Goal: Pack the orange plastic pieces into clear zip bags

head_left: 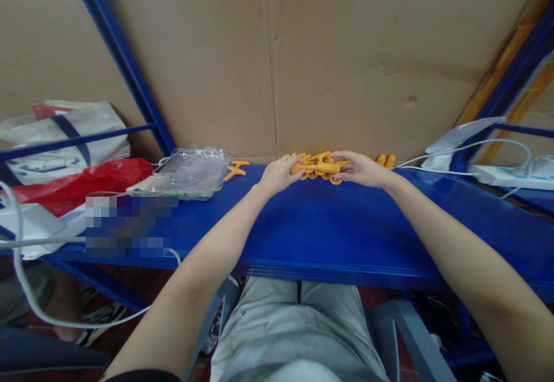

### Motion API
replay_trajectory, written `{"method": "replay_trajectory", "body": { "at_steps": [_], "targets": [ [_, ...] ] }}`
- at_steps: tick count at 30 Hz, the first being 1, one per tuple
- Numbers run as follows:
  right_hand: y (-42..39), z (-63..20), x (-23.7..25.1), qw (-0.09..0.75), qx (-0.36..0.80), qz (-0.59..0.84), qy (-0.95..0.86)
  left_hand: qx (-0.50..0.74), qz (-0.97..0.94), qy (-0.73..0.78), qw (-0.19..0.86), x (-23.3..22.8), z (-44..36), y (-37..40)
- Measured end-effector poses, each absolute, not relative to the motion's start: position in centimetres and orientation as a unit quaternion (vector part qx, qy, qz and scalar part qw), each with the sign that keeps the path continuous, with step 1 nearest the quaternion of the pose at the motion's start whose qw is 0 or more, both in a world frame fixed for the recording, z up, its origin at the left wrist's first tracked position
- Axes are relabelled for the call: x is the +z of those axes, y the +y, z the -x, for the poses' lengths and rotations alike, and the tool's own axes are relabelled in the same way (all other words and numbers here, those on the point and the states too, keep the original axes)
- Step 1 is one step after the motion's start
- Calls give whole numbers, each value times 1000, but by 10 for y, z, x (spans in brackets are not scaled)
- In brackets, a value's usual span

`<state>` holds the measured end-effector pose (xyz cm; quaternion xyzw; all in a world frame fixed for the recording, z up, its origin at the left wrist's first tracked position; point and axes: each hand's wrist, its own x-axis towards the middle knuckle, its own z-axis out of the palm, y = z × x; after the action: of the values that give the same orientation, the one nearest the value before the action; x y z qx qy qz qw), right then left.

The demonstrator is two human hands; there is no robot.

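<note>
Orange plastic pieces [320,167] gripped by left hand [279,174] and right hand [359,169].

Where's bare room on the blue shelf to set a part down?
The blue shelf is bare in front of both hands, from the clear plastic bags across to the white power strip. It is crowded at the back: orange parts between left hand and right hand.

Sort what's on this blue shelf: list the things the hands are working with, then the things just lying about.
In hand:
left hand
right hand
pile of orange plastic pieces

Lying about:
lone orange piece
two orange pieces by the cardboard
clear plastic bag
red bag
white power strip
blue shelf
</note>
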<state>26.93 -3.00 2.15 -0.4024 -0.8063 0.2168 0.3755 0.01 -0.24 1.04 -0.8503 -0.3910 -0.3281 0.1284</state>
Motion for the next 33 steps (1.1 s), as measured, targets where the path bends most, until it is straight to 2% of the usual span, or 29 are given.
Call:
{"method": "replay_trajectory", "body": {
  "at_steps": [6,14,27,33],
  "targets": [
    [-39,-262,23,404,356,427,-726,-335,851,-384,127,9,3,2],
    [-37,-246,15,431,439,436,-657,-329,850,-387,137,6,6,6],
    [-45,-244,19,416,426,434,-676,-343,834,-412,129,4,5,5],
    [-43,-241,20,404,422,476,-658,-363,838,-389,118,5,2,2]
  ]
}}
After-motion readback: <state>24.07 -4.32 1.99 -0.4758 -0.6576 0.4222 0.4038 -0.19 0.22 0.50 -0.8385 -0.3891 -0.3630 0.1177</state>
